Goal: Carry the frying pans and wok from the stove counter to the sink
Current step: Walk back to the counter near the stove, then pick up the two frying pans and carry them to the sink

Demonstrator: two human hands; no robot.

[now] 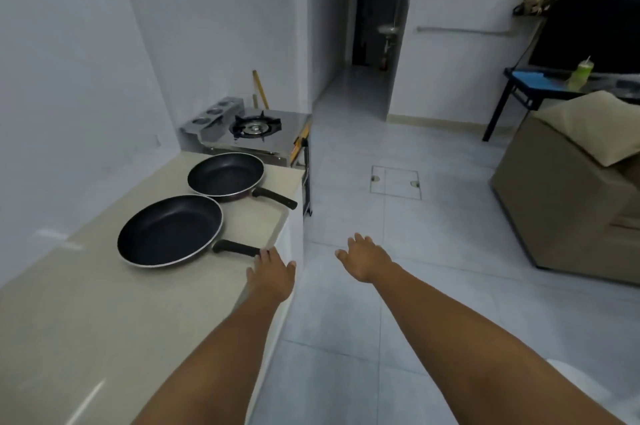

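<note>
Looking down from the head camera, I see both my bare arms stretched forward. My left hand [273, 274] hovers at the counter's [86, 313] front edge, fingers loosely spread and holding nothing, its fingertips at the end of the near pan's [169, 230] black handle; I cannot tell whether they touch it. My right hand [365, 260] hangs over the open floor [398, 223], fingers apart and empty.

Two dark pans sit on the beige counter. The near pan lies close to the front edge, handle pointing right toward my left hand. The far pan [225, 176] sits just behind it, its handle reaching out past the counter's right edge. Beyond the counter's end stands a single-burner stove [256, 128].

To the right, pale tiled floor runs wide and clear toward a dark doorway [379, 5]. A sofa [568, 202] bounds the floor on the far right.

I can read no writing or labels.
</note>
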